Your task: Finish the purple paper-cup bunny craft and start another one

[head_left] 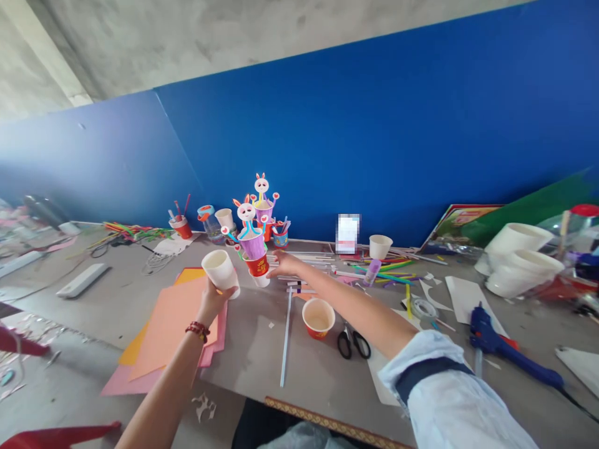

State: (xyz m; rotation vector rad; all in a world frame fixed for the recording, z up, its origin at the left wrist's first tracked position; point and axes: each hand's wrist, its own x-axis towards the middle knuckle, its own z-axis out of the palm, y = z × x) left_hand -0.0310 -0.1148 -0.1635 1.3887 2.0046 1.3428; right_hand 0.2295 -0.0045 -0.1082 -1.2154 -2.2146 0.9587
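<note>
My left hand (216, 298) is wrapped round a white paper cup (219, 268), tilted with its mouth toward me, above the edge of the coloured paper. My right hand (284, 264) reaches across and has thumb and fingers about the right side of a paper-cup rabbit (253, 244). This figure stacks a purple cup on a red one, with a white cup at the bottom, and carries a rabbit face and heart-tipped arms. A similar rabbit figure (262, 206) stands behind it. Nearer me, a red paper cup (318, 318) stands upright beside black-handled scissors (353, 344).
Orange and pink paper sheets (168, 324) lie at left. A pale blue strip (286, 340) lies in the middle. At right are a blue glue gun (496, 343), tape roll (424, 308), glue stick (372, 272) and white cups (521, 271). A blue partition (374, 137) closes the back.
</note>
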